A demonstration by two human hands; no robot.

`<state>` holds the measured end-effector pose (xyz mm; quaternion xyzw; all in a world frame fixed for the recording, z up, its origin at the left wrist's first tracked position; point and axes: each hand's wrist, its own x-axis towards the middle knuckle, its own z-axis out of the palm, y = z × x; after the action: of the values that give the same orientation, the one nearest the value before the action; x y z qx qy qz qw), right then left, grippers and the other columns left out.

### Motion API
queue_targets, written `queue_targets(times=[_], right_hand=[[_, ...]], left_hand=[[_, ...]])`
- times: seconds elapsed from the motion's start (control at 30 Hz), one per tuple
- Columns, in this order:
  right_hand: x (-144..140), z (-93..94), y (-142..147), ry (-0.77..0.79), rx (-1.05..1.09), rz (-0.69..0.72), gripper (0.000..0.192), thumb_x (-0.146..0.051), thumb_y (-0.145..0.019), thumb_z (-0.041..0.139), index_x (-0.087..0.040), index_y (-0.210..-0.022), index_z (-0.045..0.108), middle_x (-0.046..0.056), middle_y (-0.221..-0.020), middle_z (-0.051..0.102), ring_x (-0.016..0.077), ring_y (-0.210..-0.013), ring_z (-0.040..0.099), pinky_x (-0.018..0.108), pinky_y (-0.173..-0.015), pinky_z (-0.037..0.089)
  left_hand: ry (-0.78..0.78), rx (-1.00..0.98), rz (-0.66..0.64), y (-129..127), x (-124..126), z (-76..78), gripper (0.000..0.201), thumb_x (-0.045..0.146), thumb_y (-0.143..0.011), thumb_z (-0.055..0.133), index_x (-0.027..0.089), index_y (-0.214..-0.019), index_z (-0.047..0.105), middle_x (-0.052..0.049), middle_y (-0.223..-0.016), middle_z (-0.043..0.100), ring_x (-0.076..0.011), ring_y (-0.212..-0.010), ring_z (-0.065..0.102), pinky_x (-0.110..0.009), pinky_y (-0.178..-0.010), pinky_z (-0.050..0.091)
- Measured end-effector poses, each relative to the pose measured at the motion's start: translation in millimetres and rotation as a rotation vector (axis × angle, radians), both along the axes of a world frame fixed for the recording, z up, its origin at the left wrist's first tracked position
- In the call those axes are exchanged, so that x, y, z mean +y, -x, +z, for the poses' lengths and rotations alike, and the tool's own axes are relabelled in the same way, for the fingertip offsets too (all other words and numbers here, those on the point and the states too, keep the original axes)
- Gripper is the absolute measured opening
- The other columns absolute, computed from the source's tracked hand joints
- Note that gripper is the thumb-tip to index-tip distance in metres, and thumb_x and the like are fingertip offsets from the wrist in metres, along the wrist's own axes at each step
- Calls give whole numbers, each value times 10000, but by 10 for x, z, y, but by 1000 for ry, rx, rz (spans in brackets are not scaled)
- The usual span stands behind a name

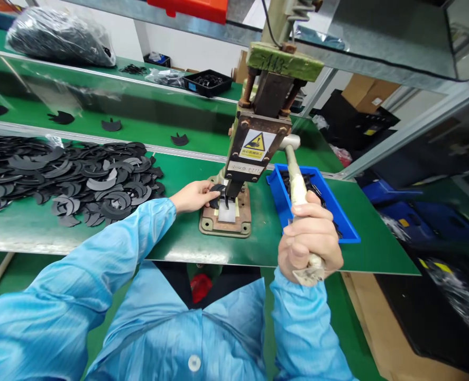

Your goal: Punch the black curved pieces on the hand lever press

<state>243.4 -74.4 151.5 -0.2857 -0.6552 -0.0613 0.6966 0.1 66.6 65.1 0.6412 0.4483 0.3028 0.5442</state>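
My left hand (pixel 194 196) pinches a black curved plastic piece (pixel 217 196) at the base of a hand press (pixel 250 143). The piece lies under the press's ram, beside a small metal plate (pixel 227 211); its far end is hidden by the tool. My right hand (pixel 311 238) is wrapped round the press's lever (pixel 296 180), which is bound in pale wrapping and slants up to the press's side. A yellow warning label (pixel 257 144) is on the press's front.
A large heap of black curved pieces (pixel 111 185) covers the bench's left. Right of the press stands a blue bin (pixel 339 217) holding dark parts. Several single pieces lie on the green strip (pixel 139 124) behind. A black tray (pixel 208 82) and stuffed plastic bag (pixel 60 37) sit farther back.
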Motion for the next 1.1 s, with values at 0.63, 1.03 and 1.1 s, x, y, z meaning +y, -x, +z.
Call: queue_targets(times=[0.63, 1.03, 1.1], right_hand=[[25, 39, 95, -24, 45, -41, 376, -433, -974, 648, -248, -663, 543, -38, -634, 582, 198, -838, 709, 631, -1076, 583], [413, 608, -178, 199, 96, -103, 478, -313, -961, 693, -259, -1409, 536, 108, -1354, 607, 229, -1280, 658, 480, -1149, 550], [304, 161, -105, 502, 73, -47, 344, -311, -943, 714, -265, -1273, 631, 73, -1205, 677, 192, -1127, 697, 447, -1099, 580]], left_hand=[[321, 90, -55, -56, 155, 141, 410, 412, -854, 853, 184, -675, 563, 31, -495, 540, -66, -385, 397, -223, -407, 213], [210, -69, -1, 138, -358, 312, 361, 486, -925, 764, 185, -822, 593, 37, -570, 581, -80, -466, 507, -184, -451, 372], [163, -91, -28, 235, -557, 399, 390, 523, -919, 756, 190, -820, 578, 42, -567, 573, -80, -474, 506, -182, -460, 372]])
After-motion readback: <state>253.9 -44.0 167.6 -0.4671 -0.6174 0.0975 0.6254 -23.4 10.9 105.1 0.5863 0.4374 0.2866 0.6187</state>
